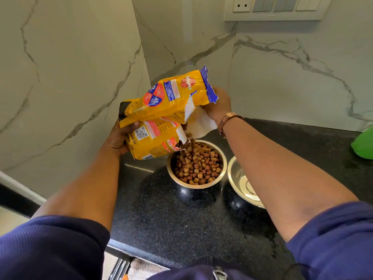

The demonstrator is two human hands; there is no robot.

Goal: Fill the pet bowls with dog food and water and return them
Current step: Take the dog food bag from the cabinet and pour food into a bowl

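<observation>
I count two round steel bowls on the black speckled countertop: the kibble-filled bowl and, just right, a second bowl seemingly holding water. My left hand and right hand grip one tilted yellow dog-food bag, kibble falling.

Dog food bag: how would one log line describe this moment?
step: pouring | hands: tilting bag | kibble bowl: nearly full | second bowl: no kibble
</observation>
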